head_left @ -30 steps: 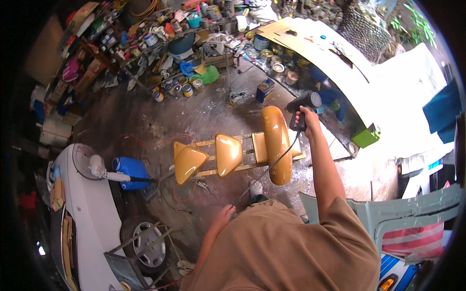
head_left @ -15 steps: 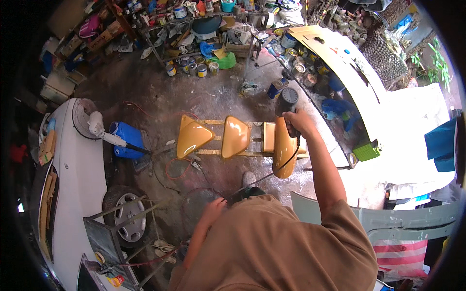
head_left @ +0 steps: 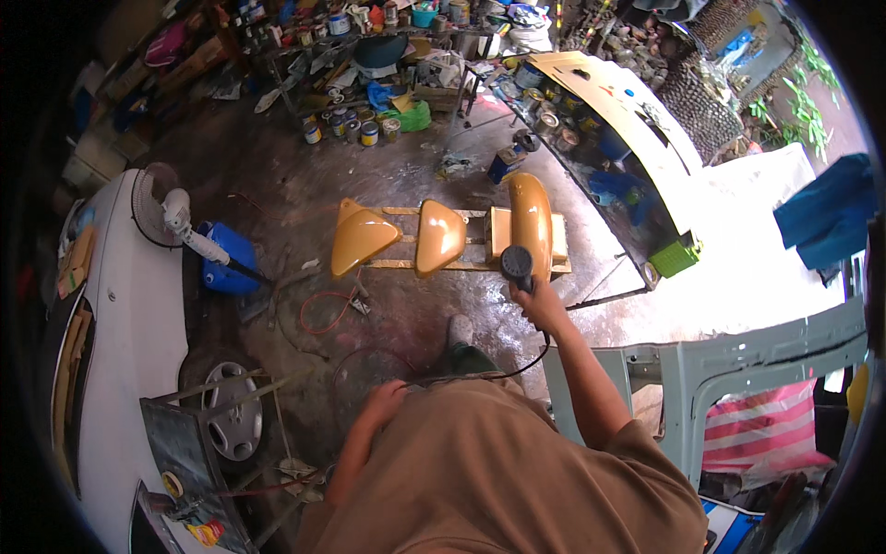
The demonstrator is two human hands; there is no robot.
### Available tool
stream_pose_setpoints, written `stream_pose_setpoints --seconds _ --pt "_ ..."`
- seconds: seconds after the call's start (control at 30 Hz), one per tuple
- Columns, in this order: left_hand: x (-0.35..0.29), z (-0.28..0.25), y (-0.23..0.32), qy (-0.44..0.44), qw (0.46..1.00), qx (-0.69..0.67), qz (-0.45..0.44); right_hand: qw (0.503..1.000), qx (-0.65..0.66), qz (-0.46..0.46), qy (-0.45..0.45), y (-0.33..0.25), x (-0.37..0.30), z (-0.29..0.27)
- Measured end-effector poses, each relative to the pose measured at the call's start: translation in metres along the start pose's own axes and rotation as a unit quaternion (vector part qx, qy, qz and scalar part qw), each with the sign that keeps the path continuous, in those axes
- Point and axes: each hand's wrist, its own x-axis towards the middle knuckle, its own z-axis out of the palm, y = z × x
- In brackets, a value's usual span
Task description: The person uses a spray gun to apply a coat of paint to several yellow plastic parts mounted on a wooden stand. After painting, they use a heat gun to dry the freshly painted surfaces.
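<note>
My right hand [head_left: 533, 297] is closed round the handle of a dark spray gun [head_left: 517, 264] with a round cup on top. It hangs over the near end of a long, curved gold fender [head_left: 531, 208]. From its grip a thin black hose [head_left: 528, 371] runs across my waist to my left hand [head_left: 385, 399], whose fingers are closed on it. Two glossy gold triangular side panels, a left one [head_left: 363, 242] and a middle one [head_left: 440, 238], lie on a slatted stand [head_left: 392, 265]. Beneath the fender, a boxy gold piece [head_left: 499, 231] is partly covered.
At the left stand a pale car [head_left: 138, 305], a fan [head_left: 175, 210] and a blue jug [head_left: 229, 258]. A grey-green vehicle panel [head_left: 683, 369] is close on my right. Paint cans [head_left: 369, 133] line the back, and an orange hose [head_left: 318, 326] curls on the floor.
My right hand has brought the spray gun nearer to me and leftward, from the fender's upper part to its near end. The view has shifted slightly; the panels still lie on the stand.
</note>
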Motion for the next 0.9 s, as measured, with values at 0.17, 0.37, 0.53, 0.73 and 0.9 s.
stream_pose_setpoints --seconds 0.17,0.37,0.53,0.73,0.9 --pt "-0.014 -0.004 -0.020 -0.031 0.999 0.027 -0.006 0.976 0.185 0.113 -0.023 0.006 -0.071 0.010" --pt "-0.016 -0.013 -0.022 -0.039 0.997 0.065 -0.006 0.874 0.424 0.225 0.079 0.060 -0.129 -0.002" --pt "-0.009 -0.017 -0.012 -0.031 0.998 0.052 0.013 0.764 0.567 0.240 0.194 0.099 -0.141 -0.017" --pt "0.017 -0.013 0.011 -0.059 0.998 0.031 -0.020 0.636 0.695 0.257 0.218 0.150 -0.105 -0.036" --pt "0.035 -0.012 0.060 -0.079 0.996 0.025 -0.016 0.613 0.724 0.251 0.192 0.148 -0.055 -0.074"
